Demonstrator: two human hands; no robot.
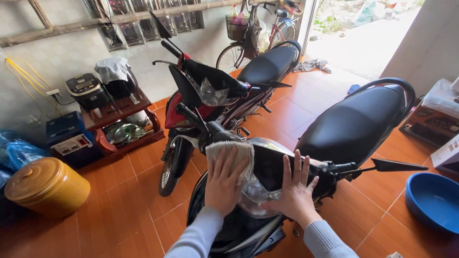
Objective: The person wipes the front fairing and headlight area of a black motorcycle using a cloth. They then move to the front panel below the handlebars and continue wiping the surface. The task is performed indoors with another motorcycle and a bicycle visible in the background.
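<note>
Cloth (228, 152) pressed flat on motorcycle headlight cowl (267, 167) by left hand (224, 184), right hand (295, 190) spread open beside, blue basin (432, 200) nearby

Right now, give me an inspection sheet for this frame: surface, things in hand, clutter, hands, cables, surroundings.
Surface: orange tiled floor.
Things in hand: beige cloth pressed on the near black motorcycle front cover.
Clutter: blue basin, yellow lidded jar, blue box, low wooden table with rice cooker.
Hands: left hand flat on the cloth; right hand flat, fingers spread, on the headlight area.
Cables: yellow wires on the wall.
Surroundings: second motorcycle, bicycle, open doorway.
</note>
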